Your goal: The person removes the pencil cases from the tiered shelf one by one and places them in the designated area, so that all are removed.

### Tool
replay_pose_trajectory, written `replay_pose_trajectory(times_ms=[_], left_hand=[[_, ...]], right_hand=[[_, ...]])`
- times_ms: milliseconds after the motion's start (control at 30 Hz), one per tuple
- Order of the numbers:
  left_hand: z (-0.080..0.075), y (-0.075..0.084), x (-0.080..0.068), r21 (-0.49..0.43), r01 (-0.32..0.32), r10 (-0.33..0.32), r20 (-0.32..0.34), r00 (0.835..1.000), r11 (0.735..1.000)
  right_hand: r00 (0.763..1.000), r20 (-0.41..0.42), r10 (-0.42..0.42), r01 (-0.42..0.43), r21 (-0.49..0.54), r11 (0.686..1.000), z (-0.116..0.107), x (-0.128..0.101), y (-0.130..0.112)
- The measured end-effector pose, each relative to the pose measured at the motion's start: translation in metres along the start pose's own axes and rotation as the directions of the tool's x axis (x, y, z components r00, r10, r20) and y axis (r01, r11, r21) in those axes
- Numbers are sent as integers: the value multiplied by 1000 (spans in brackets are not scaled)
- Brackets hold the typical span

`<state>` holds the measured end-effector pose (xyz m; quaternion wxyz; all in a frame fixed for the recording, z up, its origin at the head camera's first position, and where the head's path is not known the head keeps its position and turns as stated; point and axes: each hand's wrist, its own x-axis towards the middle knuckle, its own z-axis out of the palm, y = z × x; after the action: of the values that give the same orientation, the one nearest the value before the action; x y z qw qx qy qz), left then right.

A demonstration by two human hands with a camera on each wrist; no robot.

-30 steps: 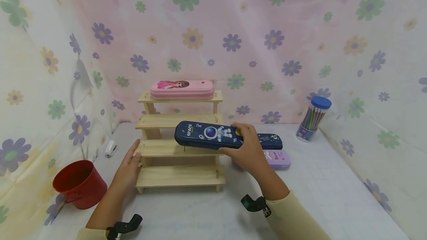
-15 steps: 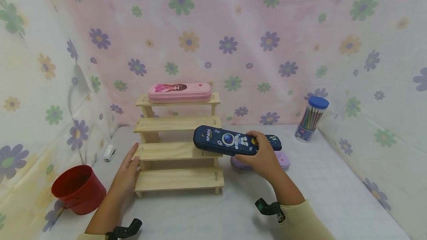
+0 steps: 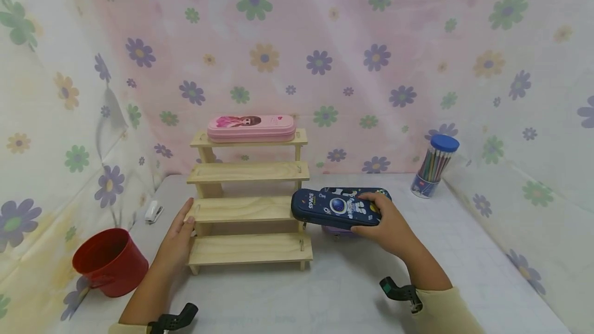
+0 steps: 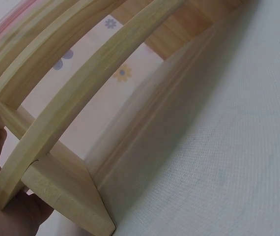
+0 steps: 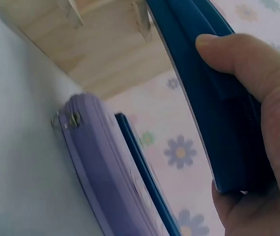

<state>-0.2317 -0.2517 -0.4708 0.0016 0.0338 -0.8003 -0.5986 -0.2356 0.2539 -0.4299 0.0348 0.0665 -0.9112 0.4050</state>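
Case [image 3: 335, 209] is clamped in the right hand [image 3: 389, 224]; keep it level, clear of the rack [image 3: 248, 209], which the open left hand [image 3: 178, 238] steadies.

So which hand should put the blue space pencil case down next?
Probably the right hand: its fingers already grip the blue space pencil case, held above the purple case beside the wooden shelf. The left hand rests on the shelf's left end, holding nothing.
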Motion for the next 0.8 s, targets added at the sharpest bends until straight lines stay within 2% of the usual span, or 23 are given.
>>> replay_pose_trajectory(times_ms=[167, 267, 367, 533, 800], left_hand=[[0, 3, -1, -24, 8, -8, -2, 1000, 1000], [0, 4, -2, -3, 28, -28, -2, 1000, 1000], [1, 4, -2, 19, 43, -43, -5, 999, 999], [1, 3, -2, 8, 41, -41, -8, 999, 999], [2, 3, -2, -4, 53, -53, -3, 999, 999]], right_hand=[[999, 19, 26, -26, 37, 999, -10, -6, 14], [997, 38, 62, -64, 32, 997, -17, -11, 22], [994, 60, 89, -90, 12, 996, -23, -17, 30], [993, 88, 77, -75, -28, 997, -31, -25, 46], [985, 136, 110, -98, -89, 991, -31, -31, 60]])
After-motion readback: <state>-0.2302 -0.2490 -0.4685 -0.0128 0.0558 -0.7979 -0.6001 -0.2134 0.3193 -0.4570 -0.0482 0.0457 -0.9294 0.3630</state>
